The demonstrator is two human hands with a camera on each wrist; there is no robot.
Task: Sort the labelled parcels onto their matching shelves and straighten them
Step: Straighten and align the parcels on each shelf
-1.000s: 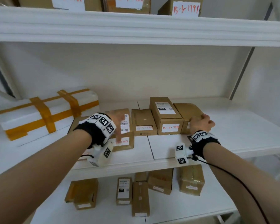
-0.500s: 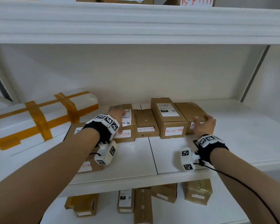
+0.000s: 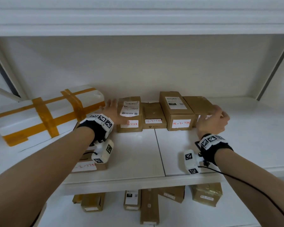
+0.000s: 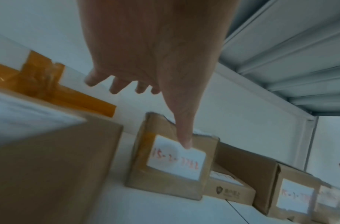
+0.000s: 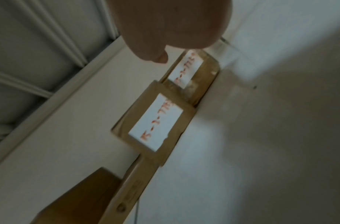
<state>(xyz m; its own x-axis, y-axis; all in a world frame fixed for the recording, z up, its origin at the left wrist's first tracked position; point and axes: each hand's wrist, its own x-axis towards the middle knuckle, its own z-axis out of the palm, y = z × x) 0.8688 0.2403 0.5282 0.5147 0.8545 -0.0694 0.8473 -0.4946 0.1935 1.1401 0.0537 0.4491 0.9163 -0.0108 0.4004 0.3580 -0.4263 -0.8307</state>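
Four brown labelled parcels stand in a row at the back of the middle shelf (image 3: 138, 154). My left hand (image 3: 112, 110) lies flat along the left side of the leftmost parcel (image 3: 129, 112), fingers straight; its thumb (image 4: 185, 142) touches that parcel's red-lettered front label (image 4: 177, 163). Then come a flat parcel (image 3: 152, 115), a tall parcel (image 3: 177, 110) and the rightmost parcel (image 3: 198, 104). My right hand (image 3: 213, 119) hovers at the front right corner of the rightmost parcel (image 5: 186, 68), fingers loosely curled and holding nothing; contact is unclear.
A white foam parcel with orange tape (image 3: 47, 115) lies left of the row. Another brown parcel (image 3: 88, 164) sits under my left wrist near the shelf's front. Several parcels (image 3: 147, 205) stand on the shelf below. The upper shelf's edge (image 3: 138, 22) hangs overhead.
The row of parcels has slid back towards the wall. My left hand went from the top of the leftmost parcel to its side. My right hand released the rightmost parcel.
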